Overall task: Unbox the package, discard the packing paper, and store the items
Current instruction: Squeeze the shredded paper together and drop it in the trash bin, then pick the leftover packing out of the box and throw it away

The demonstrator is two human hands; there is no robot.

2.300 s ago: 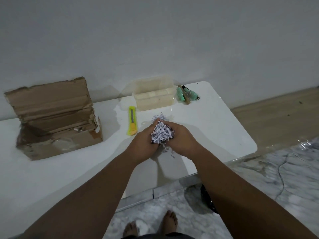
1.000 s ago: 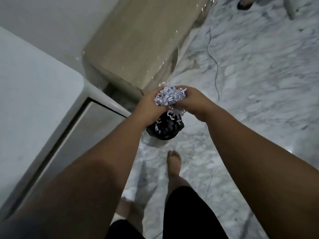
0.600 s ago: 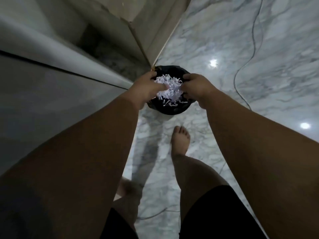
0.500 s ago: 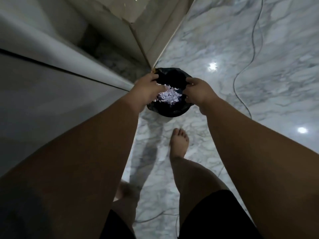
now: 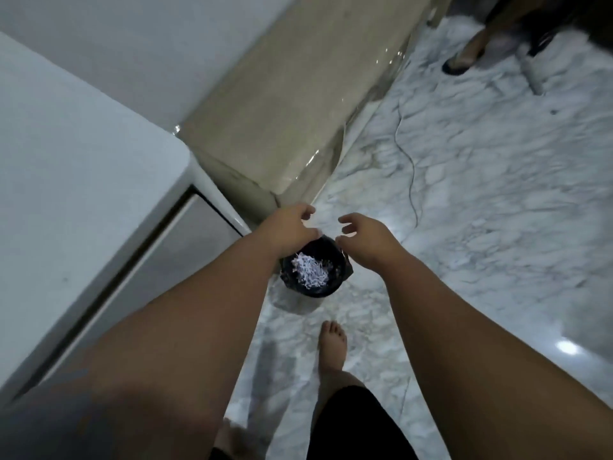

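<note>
ok so i'm looking down past both arms at a small black bin [image 5: 313,272] standing on the marble floor [image 5: 497,200], just off the corner of the white tabletop [image 5: 76,167]. the shredded packing paper [image 5: 310,269] is sitting inside the bin as a whitish clump, more toward the left side of it, and the black liner shows all around it.

both hands are above the bin and holding nothing. left hand [image 5: 290,229] has a loose spread grip with the fingers curled a bit, and it covers the bin's upper left rim from my view. right hand [image 5: 366,235] is the same deal: spread grip, fingers apart, thumb pointing in toward the left one, above the bin's upper right edge. there's a small gap between the two hands. can't tell if either one is actually touching the rim, looks like they're above it.

a bare foot [image 5: 332,345] is planted on the floor just below the bin. beige wrapped block [image 5: 292,104] sits beyond the tabletop corner, against the wall, and a thin cable [image 5: 411,167] snakes over the floor to the right of it. someone else's sandalled foot [image 5: 464,56] is up in the far right corner.
</note>
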